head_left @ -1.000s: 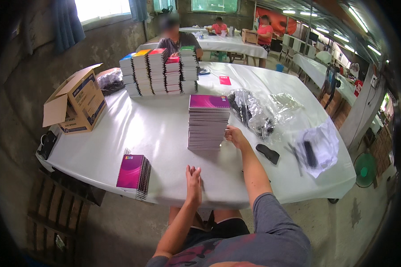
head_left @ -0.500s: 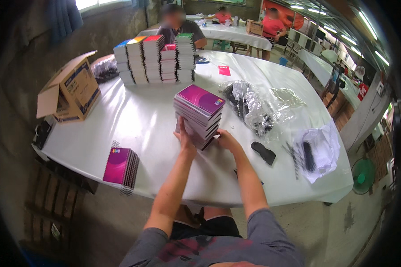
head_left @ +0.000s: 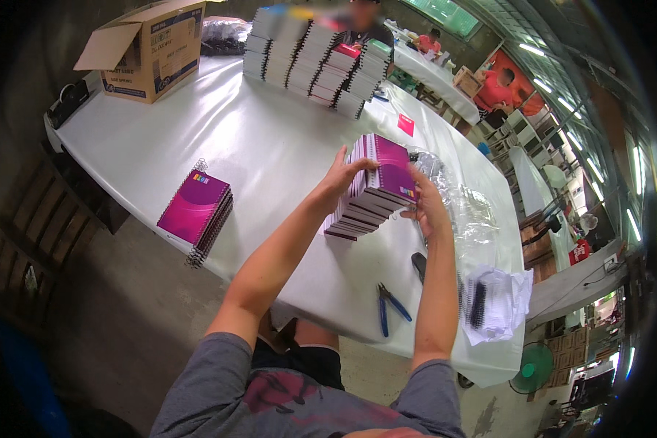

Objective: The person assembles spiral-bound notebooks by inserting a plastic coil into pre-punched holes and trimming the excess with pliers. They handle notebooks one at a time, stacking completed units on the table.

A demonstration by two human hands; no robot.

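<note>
A stack of purple-covered notebooks [head_left: 393,166] stands in front of me on the white-covered table. My left hand [head_left: 341,177] is closed on the upper notebooks from the left, its thumb reaching over their edge. On the opposite side, my right hand [head_left: 430,204] grips the same upper notebooks by their right edge. The top ones look shifted and slightly tilted against those below. To the left lies a smaller pile of purple notebooks [head_left: 196,206] with loose wire coils poking out. Blue-handled cutting pliers [head_left: 385,310] lie near the front edge, left of my right forearm.
Tall rows of spiral notebooks [head_left: 310,67] stand at the back, a person behind them. An open cardboard box [head_left: 171,58] sits far left. Clear plastic bags [head_left: 456,197] and white paper with black coils [head_left: 515,292] lie right. A red card [head_left: 406,125] lies farther back.
My view has turned and shifted. Both hands have moved from the stack's lower part up to its top notebooks, which now sit askew. The pliers have come into plain sight.
</note>
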